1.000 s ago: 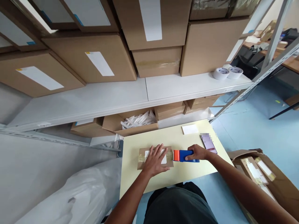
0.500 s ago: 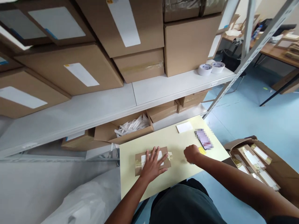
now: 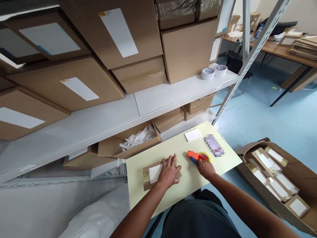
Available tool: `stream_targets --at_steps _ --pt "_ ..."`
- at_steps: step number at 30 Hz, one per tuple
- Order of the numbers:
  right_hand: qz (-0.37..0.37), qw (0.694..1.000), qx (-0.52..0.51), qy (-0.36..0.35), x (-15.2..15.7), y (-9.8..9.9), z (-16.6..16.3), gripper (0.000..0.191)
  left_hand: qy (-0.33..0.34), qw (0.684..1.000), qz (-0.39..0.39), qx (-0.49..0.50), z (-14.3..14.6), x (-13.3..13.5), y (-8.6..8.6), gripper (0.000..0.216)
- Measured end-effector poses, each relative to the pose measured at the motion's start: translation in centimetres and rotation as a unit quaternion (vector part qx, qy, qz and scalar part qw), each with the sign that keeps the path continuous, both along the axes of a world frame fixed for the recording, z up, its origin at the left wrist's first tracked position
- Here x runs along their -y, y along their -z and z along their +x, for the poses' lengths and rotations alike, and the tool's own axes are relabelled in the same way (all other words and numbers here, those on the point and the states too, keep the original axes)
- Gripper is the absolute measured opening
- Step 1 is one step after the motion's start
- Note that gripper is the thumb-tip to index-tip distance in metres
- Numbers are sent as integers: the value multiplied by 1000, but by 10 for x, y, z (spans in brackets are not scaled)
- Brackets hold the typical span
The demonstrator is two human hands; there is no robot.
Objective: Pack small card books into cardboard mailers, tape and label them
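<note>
A small cardboard box (image 3: 147,179) with a white label lies on the pale yellow tabletop (image 3: 138,201), clear tape round its ends. My left hand (image 3: 168,173) grips its right end from above, fingers bent over the far edge and thumb at the near right corner. To the right, my right hand (image 3: 206,168) is closed round the handle of an orange-red tape dispenser (image 3: 194,155) with a blue part and a yellow-rimmed roll. The dispenser is apart from the box and points left. Behind it lie a white card stack (image 3: 193,135) and a pixelated phone-like item (image 3: 213,145).
Shelves (image 3: 163,102) with large cartons (image 3: 188,49) and two tape rolls (image 3: 208,73) rise beyond the table. An open carton (image 3: 158,140) of white strips sits on the lower shelf. At right, a big open box (image 3: 250,180) on the floor holds several labelled parcels.
My left hand has slid from the box's middle to its right end, fingers drawn in. My right hand, earlier a fist beside the box, now shows the tape dispenser in it. The view has shifted right.
</note>
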State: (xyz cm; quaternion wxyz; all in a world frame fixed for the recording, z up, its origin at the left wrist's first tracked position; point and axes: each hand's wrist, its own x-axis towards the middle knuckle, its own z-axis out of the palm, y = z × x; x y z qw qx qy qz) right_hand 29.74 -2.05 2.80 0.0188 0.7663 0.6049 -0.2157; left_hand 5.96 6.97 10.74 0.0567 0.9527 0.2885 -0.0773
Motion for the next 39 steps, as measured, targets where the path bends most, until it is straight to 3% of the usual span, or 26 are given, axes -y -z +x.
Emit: stream_targets --at_steps 4,7,11,13,15,18,20,24,28,30,33,34,36,39 --pt "12 1000 -16 5 3 9 4 30 -13 1000 -22 7 10 -2 1 44" --pt "20 999 -28 8 4 9 5 28 -23 998 -55 24 4 -16 -7 48" --pt "41 998 -42 22 12 7 8 26 -180 967 -144 109 -35 -56 -30 41" --pt "78 995 -59 35 21 8 8 26 -251 918 -235 196 -67 -74 -36 43" --pt "129 987 -83 38 32 11 6 27 -319 840 -341 276 -101 -83 -30 49" --pt "234 966 -108 19 48 14 -2 29 -439 721 -429 322 -138 -80 -2 57" --pt "304 945 -118 11 57 10 -10 29 -493 682 -423 336 -148 -74 22 58" --pt "370 918 -138 -15 63 -9 -21 29 -571 699 -294 314 -144 -71 57 53" --pt "380 909 -163 -46 60 -31 -22 33 -594 712 -222 301 -128 -76 60 60" --pt "375 910 -168 -56 58 -39 -20 30 -587 728 -181 305 -116 -75 49 62" --pt "382 906 -171 -68 55 -44 -15 30 -501 789 -103 340 -83 -60 15 53" --pt "387 903 -174 -73 55 -45 -13 31 -450 812 -116 353 -68 -51 1 48" --pt "391 897 -186 -86 55 -46 -10 33 -344 837 -219 364 -35 -30 -28 40" --pt "376 895 -212 -114 59 -48 -5 37 -242 840 -334 354 7 -2 -59 40"
